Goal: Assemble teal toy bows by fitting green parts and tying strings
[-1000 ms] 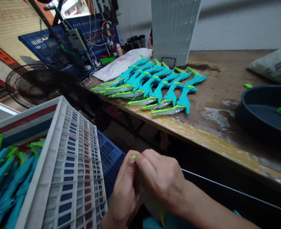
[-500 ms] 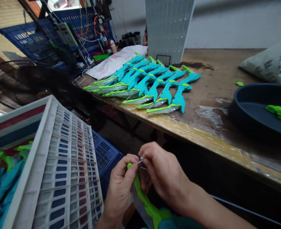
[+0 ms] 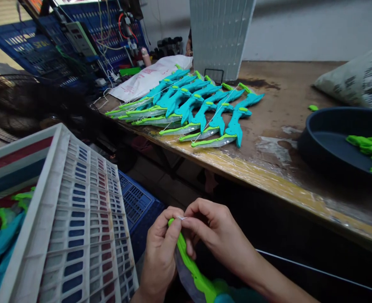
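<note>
My left hand [image 3: 159,254] grips a green and teal toy bow [image 3: 194,273] near its upper tip, low in front of me below the workbench. My right hand [image 3: 215,234] pinches a thin white string [image 3: 182,218] right at that tip, fingertips touching those of the left hand. The bow's lower half runs out of view at the bottom edge. On the workbench [image 3: 268,168] lies a row of several finished teal and green bows [image 3: 192,109], overlapping side by side.
A white slatted crate [image 3: 78,219] at my left holds more teal and green parts. A dark round tray [image 3: 331,143] with green pieces sits at the right. A blue crate [image 3: 138,202] stands on the floor. A fan [image 3: 21,105], a white bin [image 3: 220,38] and a sack [image 3: 356,80] are farther off.
The green bow tip has risen clear between my hands, and my right fingers have come onto the string at the tip. My view has shifted a little right and down.
</note>
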{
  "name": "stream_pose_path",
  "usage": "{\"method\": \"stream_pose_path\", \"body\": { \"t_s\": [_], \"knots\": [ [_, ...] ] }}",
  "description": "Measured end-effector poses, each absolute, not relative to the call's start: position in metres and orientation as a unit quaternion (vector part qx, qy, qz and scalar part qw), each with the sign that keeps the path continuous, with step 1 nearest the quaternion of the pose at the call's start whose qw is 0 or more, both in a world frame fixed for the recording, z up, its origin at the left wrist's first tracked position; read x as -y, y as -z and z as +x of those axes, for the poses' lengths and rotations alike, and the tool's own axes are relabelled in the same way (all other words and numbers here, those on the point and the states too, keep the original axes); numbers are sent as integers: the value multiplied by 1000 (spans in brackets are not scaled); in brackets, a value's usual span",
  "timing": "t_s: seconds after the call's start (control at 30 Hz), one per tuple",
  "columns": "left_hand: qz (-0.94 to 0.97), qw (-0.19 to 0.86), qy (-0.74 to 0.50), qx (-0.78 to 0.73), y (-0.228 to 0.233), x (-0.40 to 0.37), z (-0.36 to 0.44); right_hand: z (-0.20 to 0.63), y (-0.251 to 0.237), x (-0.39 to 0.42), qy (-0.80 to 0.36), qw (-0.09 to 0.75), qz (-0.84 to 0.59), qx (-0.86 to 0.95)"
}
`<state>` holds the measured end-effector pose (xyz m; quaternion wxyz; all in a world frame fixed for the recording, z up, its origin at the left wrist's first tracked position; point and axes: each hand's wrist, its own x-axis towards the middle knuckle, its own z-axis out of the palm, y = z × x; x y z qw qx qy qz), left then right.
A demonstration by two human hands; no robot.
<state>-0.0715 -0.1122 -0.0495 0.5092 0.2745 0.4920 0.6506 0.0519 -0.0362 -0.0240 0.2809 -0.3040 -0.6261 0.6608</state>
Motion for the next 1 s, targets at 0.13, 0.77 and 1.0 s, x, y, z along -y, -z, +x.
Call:
{"method": "stream_pose_path", "body": {
  "t_s": [0.13,0.77,1.0],
  "knots": [
    [263,520,-646,-493,50,114,-72,51,31,40,-675,296,-314,599],
    [223,629,-618,-415,54,94,-73,63,19,6,-398,349,-121,840],
    [222,557,-644,-475,52,95,-67,64,19,22,-422,324,-249,809]
  ]
}}
